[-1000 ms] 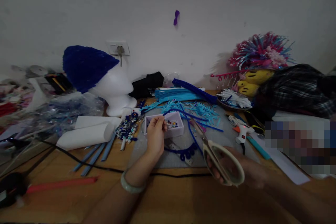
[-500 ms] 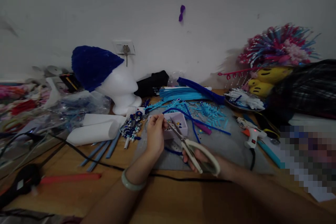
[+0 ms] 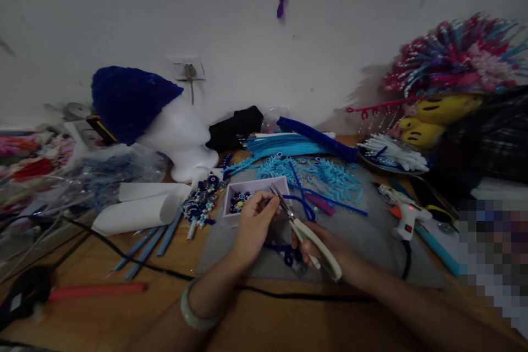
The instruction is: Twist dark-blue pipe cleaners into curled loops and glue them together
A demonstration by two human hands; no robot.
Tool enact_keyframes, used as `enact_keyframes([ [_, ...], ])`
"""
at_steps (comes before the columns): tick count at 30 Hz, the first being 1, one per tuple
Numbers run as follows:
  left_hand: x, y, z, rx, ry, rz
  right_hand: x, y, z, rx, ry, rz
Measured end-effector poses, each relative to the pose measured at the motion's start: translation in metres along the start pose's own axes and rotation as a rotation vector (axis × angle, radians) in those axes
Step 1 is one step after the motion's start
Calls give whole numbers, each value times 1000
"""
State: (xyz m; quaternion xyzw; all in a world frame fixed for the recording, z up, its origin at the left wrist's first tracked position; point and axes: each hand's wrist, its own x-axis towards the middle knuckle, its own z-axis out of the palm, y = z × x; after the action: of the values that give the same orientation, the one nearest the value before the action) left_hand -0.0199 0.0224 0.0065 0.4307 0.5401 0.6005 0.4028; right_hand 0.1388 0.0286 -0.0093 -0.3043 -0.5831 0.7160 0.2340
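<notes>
My left hand (image 3: 254,222) pinches the end of a dark blue pipe cleaner (image 3: 297,201) just in front of a small lilac box of beads (image 3: 252,198). My right hand (image 3: 325,243) grips cream-handled scissors (image 3: 306,229), whose blades point up and left and meet the pipe cleaner close to my left fingertips. Under both hands lies a grey mat (image 3: 358,236) with a dark blue looped piece (image 3: 289,253) on it.
A white foam head in a blue knitted hat (image 3: 152,115) stands at the back left. Light blue pipe-cleaner pieces (image 3: 317,173), a glue gun (image 3: 402,209), rolled white foam (image 3: 140,209), a beaded strand (image 3: 200,203) and a black cable (image 3: 124,256) lie around.
The scissors have come in from the right to the pipe cleaner at my left fingertips. My left hand has shifted slightly right and toward me, off the box.
</notes>
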Motion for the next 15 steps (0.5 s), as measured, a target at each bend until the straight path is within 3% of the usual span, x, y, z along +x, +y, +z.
enact_keyframes([
  [6, -2, -1, 0, 30, -92, -36, -3, -4, 3, -107, 49, 22],
  [9, -3, -2, 2, 21, -103, -52, -3, -5, 1, -237, 73, 14],
  [15, -5, -2, 4, -87, -112, -91, -2, -6, -3, -287, 91, -26],
])
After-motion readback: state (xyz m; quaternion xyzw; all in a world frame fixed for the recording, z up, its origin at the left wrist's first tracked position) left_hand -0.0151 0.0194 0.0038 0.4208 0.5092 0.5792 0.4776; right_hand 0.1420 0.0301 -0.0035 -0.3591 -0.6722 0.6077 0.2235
